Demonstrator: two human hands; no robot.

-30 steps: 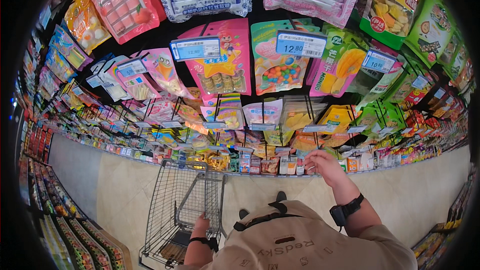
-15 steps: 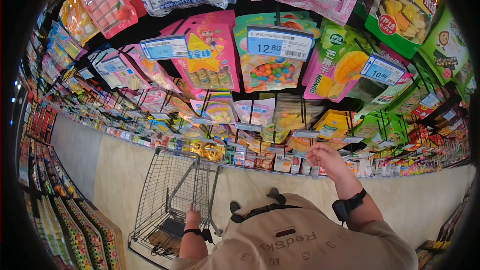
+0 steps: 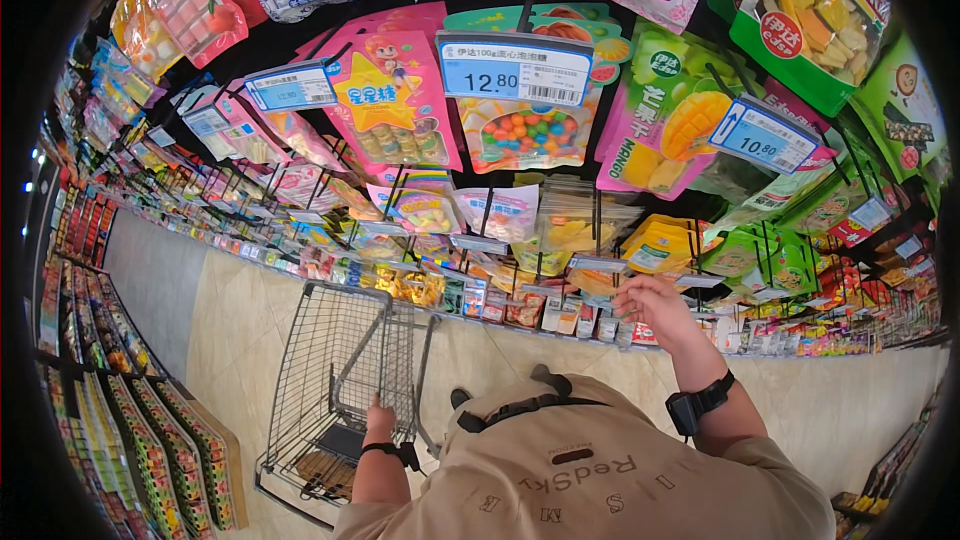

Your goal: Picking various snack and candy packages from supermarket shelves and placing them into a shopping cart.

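My right hand (image 3: 657,312) is raised beside the lower shelf packs, its fingers loosely bent and apart. I see nothing held in it, and it is nearest to some small orange packs (image 3: 597,278). Down at the left, my left hand (image 3: 379,422) is over a grey wire shopping cart (image 3: 330,360). One finger of it points forward; the rest are hidden, so I cannot tell whether it grips the cart. Dark bands with small devices sit on both wrists. Inside the cart's lower part lie a dark flat panel (image 3: 341,441) and something brown (image 3: 325,474).
Ahead, bagged sweets hang on hooks: a pink pouch (image 3: 392,105), a bag of coloured balls (image 3: 530,135) and a mango pouch (image 3: 660,115). Price tags (image 3: 528,70) jut out before them. Another shelf of packs (image 3: 165,450) stands at the left. Pale tiled floor (image 3: 245,330) lies between.
The view has shifted slightly, so the hanging bags appear a little further left. Both hands keep nearly the same pose, with the right hand still raised near the packs.
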